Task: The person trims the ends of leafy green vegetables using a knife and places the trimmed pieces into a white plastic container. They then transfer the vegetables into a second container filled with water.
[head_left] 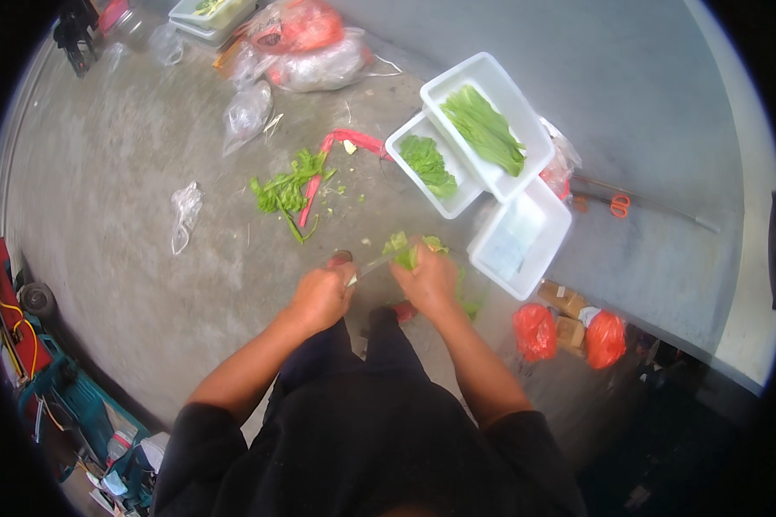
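My left hand is closed around the handle end of a knife, whose narrow pale blade points right toward some leafy greens. Those leafy greens are gripped in my closed right hand, with leaves sticking out above the fingers. Motion blurs the right hand, and its fingertips are partly hidden. More green leaf shows low beside the right wrist. On the floor ahead lies a heap of loose green leaves beside a red plastic strip.
To the right, an upper white tub with long leaves overlaps another white tub holding greens. A third tub stands nearer. Orange-handled scissors lie on a grey surface. Red bags sit at right, plastic bags ahead, a teal crate at left.
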`<state>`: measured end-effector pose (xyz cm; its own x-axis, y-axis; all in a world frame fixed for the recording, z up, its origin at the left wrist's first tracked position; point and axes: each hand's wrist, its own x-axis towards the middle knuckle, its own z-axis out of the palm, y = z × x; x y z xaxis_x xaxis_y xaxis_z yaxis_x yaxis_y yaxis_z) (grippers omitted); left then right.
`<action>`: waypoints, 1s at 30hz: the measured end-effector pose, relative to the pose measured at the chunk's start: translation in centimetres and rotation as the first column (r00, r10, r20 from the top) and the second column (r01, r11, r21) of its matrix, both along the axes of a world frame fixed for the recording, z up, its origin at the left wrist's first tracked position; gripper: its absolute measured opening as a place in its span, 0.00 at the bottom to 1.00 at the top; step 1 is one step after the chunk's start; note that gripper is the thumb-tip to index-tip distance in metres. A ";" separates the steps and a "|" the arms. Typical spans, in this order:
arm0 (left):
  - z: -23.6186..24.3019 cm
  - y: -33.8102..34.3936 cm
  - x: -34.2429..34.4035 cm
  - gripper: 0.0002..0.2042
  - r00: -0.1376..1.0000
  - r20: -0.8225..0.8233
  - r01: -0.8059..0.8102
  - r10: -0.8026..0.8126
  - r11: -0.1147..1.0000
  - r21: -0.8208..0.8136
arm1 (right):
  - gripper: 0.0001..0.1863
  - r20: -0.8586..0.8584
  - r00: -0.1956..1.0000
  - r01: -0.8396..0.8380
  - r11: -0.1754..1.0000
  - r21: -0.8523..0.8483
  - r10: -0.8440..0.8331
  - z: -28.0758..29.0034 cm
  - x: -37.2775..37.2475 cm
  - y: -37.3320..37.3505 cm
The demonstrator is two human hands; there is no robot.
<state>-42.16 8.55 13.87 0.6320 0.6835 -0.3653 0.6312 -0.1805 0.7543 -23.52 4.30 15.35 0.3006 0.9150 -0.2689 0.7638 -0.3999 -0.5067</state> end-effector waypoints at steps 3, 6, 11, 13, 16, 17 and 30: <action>0.1 0.5 0.6 0.07 0.997 0.027 -0.071 0.070 0.997 0.032 | 0.23 -0.050 0.998 -0.039 0.998 -0.043 0.037 0.1 -0.4 1.0; -0.7 1.3 -0.5 0.06 0.994 0.079 -0.087 0.081 0.993 0.076 | 0.20 -0.176 0.984 -0.026 0.999 0.018 0.029 0.2 -1.0 1.7; -0.8 1.5 -2.6 0.05 0.990 0.087 -0.111 0.109 0.994 0.020 | 0.15 -0.362 0.932 0.007 0.999 0.032 0.005 -0.7 -2.1 2.4; -0.9 1.6 -2.9 0.07 0.988 0.096 -0.121 0.121 0.993 -0.003 | 0.13 -0.473 0.881 -0.030 0.999 -0.036 0.010 -0.2 -2.7 3.1; -1.3 2.2 -3.4 0.11 0.981 0.138 -0.133 0.135 0.991 -0.029 | 0.11 -0.654 0.756 -0.038 0.998 -0.049 -0.003 -0.5 -3.4 3.6; -1.4 2.4 -3.9 0.12 0.975 0.168 -0.141 0.143 0.990 -0.023 | 0.11 -0.712 0.702 -0.030 0.999 -0.041 -0.008 -0.6 -3.6 3.7; -4.0 0.9 -8.4 0.04 0.968 0.042 -0.246 0.246 0.969 -0.013 | 0.13 -0.774 0.627 -0.210 0.976 -0.058 0.089 -5.9 -7.3 4.0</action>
<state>-50.55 9.50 9.90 0.4597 0.8173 -0.3473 0.6228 -0.0179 0.7822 -30.87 8.25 9.44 -0.2052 0.8664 -0.4553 0.1829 -0.4230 -0.8875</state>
